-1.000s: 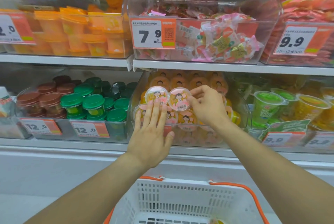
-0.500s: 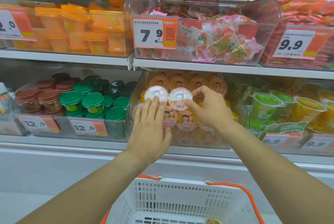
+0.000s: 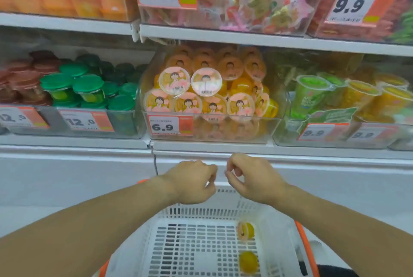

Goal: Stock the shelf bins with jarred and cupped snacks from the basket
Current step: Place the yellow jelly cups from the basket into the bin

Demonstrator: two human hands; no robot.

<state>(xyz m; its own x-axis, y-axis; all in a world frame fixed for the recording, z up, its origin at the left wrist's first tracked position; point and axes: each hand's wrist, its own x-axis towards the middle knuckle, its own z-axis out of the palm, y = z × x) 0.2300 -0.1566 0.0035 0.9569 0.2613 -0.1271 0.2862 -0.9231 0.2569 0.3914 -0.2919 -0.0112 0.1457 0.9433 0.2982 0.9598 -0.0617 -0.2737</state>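
**Both hands empty over the basket; two cups left, low and right**

Your left hand [image 3: 194,181] and right hand [image 3: 250,178] hang side by side above the far rim of the white basket [image 3: 201,212], knuckles up, fingers loosely curled. Neither has hold of anything. On the right hand, thumb and forefinger sit close together but nothing shows between them.

The remaining stock: two cupped snacks in the basket's right half. The nearer-to-shelf cup [image 3: 245,231] lies on its side, pink lid facing left, yellow body to the right, so its long axis runs roughly across the basket. The second cup [image 3: 248,260] sits closer to you, by the same right wall; only its yellow body shows, orientation hard to tell.

Key relation: both cups lie below and toward you from the fingers, under the right forearm's line. The right hand is plainly nearer; the left would have to cross the basket.

The destination bin [image 3: 212,124], tagged 6.9, stands straight above the hands on the lower shelf, already stacked with matching pink-lidded cups [image 3: 206,81], two sitting on top at the front.

Judgement: the next reach is down and back with the right hand, gripping across the tipped cup's sides. The bin looks close to full, so placement room is tight.
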